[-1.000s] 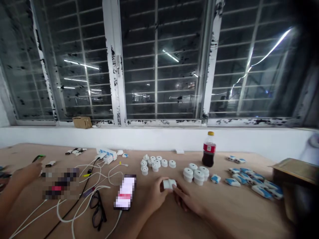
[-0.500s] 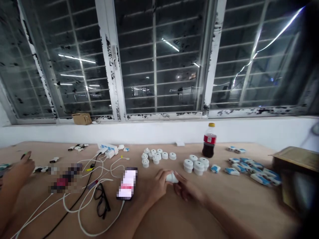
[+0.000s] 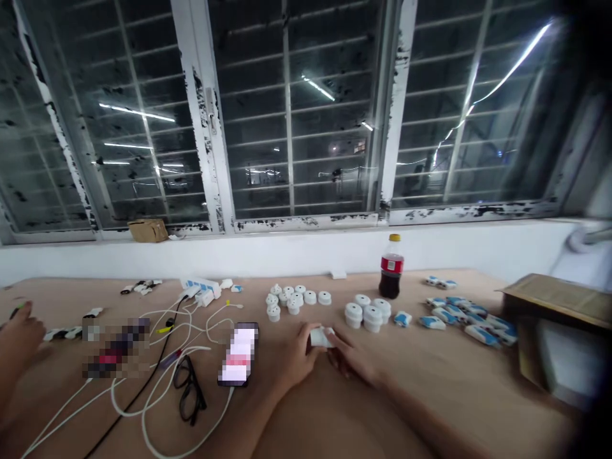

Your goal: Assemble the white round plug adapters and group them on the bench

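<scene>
The left hand (image 3: 295,352) and the right hand (image 3: 351,358) are both gripping one small white plug part (image 3: 321,336) between their fingertips, holding it just above the worktop (image 3: 430,395) in front of the person. The part is blurred here, so I cannot tell whether it is one piece or two being pressed together.

If it is two pieces, they could be going together crooked, since the fingers are covering most of the part and hiding any seam. A slipping fingertip could be sending the part skidding toward the phone (image 3: 239,354) just to the left, or into the stacked white caps (image 3: 367,313) just beyond the hands, toppling them. Behind those, the group of smaller white plugs (image 3: 292,299) is lying close enough to mix with a dropped piece. The soda bottle (image 3: 391,275) is standing upright a little farther back, and a sweeping arm could be knocking it over onto the blue and white pieces (image 3: 461,319) on the right.

On the far left, another person's hand (image 3: 21,331) is resting near the white cables (image 3: 157,376) and glasses (image 3: 189,395).
</scene>
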The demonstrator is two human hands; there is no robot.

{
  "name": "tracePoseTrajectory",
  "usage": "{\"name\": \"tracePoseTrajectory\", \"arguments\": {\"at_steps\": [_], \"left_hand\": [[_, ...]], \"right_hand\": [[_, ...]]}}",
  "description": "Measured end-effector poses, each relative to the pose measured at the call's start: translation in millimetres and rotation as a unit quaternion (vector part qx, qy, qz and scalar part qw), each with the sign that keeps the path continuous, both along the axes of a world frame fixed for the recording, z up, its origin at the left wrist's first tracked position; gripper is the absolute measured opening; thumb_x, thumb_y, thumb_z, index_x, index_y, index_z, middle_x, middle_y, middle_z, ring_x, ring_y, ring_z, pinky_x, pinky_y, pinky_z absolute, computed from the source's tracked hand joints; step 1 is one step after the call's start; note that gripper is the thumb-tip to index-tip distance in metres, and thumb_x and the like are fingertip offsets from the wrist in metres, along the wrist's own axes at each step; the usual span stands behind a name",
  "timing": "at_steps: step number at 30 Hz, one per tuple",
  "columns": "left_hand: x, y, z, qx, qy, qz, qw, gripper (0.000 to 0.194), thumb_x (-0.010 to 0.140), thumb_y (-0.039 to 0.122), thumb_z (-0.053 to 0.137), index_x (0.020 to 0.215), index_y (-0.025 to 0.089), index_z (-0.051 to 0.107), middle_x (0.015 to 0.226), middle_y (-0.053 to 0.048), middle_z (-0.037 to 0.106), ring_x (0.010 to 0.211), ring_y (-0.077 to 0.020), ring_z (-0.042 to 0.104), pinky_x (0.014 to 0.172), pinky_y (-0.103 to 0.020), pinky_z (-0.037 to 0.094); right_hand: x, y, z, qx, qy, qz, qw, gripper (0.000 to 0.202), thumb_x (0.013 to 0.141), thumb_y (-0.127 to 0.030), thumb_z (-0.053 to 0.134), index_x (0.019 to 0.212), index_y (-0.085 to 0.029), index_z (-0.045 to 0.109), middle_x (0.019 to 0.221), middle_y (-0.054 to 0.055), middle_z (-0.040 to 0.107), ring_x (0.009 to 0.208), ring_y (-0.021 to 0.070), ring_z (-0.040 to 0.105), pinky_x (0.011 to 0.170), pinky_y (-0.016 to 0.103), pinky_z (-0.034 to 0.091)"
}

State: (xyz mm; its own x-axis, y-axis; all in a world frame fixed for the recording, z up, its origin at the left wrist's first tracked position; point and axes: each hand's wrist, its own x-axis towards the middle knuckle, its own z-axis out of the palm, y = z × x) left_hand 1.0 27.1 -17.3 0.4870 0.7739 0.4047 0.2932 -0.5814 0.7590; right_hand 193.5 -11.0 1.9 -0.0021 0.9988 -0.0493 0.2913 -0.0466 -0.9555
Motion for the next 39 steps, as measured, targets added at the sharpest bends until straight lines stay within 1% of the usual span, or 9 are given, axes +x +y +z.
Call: {"name": "tracePoseTrajectory", "arguments": {"at_steps": [3,6,14,23,25,29,32,35,39], "left_hand": [[-2,0,1.9,-0.015,-0.002,-0.006,1.000,0.045,0.101,0.026,0.065,0.146,0.029,0.059,0.145,-0.007,0.072,0.128,-0.0253,0.071,0.111,-0.041,0.057],[-3,0,3.6,-0.030,0.010,0.007,0.999,0.047,0.099,0.025,0.067,0.146,0.029,0.061,0.144,-0.006,0.073,0.128,-0.0266,0.071,0.112,-0.042,0.057],[8,5,-5.0,-0.002,-0.028,0.019,0.999,0.052,0.094,0.012,0.061,0.144,0.025,0.063,0.143,-0.009,0.074,0.129,-0.0271,0.072,0.112,-0.045,0.059],[13,16,-24.2,0.050,-0.021,0.026,0.998,0.054,0.095,0.013,0.060,0.147,0.028,0.061,0.146,-0.007,0.071,0.134,-0.0255,0.068,0.116,-0.043,0.056],[14,14,-21.3,0.040,0.003,0.043,0.998,0.050,0.096,0.018,0.065,0.145,0.027,0.062,0.142,-0.008,0.073,0.127,-0.0269,0.071,0.111,-0.043,0.059],[17,7,-10.5,0.044,0.090,0.066,0.993,0.030,0.096,0.019,0.067,0.125,0.024,0.070,0.125,-0.010,0.078,0.118,-0.0306,0.073,0.103,-0.045,0.060],[15,3,-6.3,0.072,0.114,0.068,0.988,0.023,0.097,0.016,0.064,0.117,0.023,0.072,0.125,-0.010,0.076,0.122,-0.0320,0.070,0.108,-0.047,0.057],[14,4,-7.6,0.088,0.113,0.083,0.986,0.028,0.097,0.014,0.061,0.122,0.022,0.070,0.126,-0.010,0.072,0.122,-0.0313,0.069,0.109,-0.048,0.057],[15,13,-9.1,0.104,0.103,0.128,0.981,0.038,0.092,0.007,0.059,0.127,0.022,0.063,0.134,-0.012,0.066,0.130,-0.0305,0.065,0.114,-0.049,0.053]], "right_hand": [[0,-4,2.2,0.021,0.006,0.044,0.999,0.046,0.098,-0.073,0.055,0.106,-0.028,0.062,0.063,-0.006,0.058,0.044,0.0116,0.044,0.043,0.024,0.032],[2,-5,1.1,0.043,-0.010,0.061,0.997,0.048,0.098,-0.074,0.056,0.112,-0.029,0.061,0.064,-0.007,0.056,0.044,0.0114,0.043,0.044,0.024,0.032],[-6,-9,2.5,0.062,-0.032,0.036,0.997,0.041,0.103,-0.070,0.048,0.109,-0.030,0.055,0.061,-0.007,0.053,0.045,0.0144,0.039,0.043,0.027,0.029],[-9,-7,0.8,0.048,-0.034,-0.006,0.998,0.041,0.103,-0.070,0.044,0.094,-0.030,0.051,0.055,-0.007,0.050,0.049,0.0184,0.045,0.051,0.030,0.039],[-7,-4,0.7,0.083,-0.075,-0.039,0.993,0.042,0.102,-0.068,0.045,0.091,-0.029,0.054,0.060,-0.005,0.056,0.055,0.0200,0.052,0.056,0.031,0.045],[-1,-1,3.3,0.199,-0.182,-0.087,0.959,0.031,0.092,-0.056,0.067,0.096,-0.026,0.065,0.089,0.003,0.073,0.081,0.0245,0.065,0.075,0.035,0.051],[6,1,6.9,0.182,-0.290,-0.106,0.934,0.035,0.095,-0.049,0.066,0.119,-0.025,0.073,0.087,0.003,0.075,0.079,0.0259,0.068,0.073,0.034,0.049],[12,6,9.4,0.144,-0.360,-0.121,0.914,0.043,0.104,-0.044,0.056,0.141,-0.026,0.071,0.085,0.005,0.077,0.079,0.0269,0.072,0.072,0.033,0.048],[12,17,8.4,0.108,-0.404,-0.121,0.900,0.040,0.110,-0.031,0.045,0.133,-0.026,0.077,0.105,0.011,0.083,0.095,0.0289,0.076,0.081,0.035,0.049]]}}
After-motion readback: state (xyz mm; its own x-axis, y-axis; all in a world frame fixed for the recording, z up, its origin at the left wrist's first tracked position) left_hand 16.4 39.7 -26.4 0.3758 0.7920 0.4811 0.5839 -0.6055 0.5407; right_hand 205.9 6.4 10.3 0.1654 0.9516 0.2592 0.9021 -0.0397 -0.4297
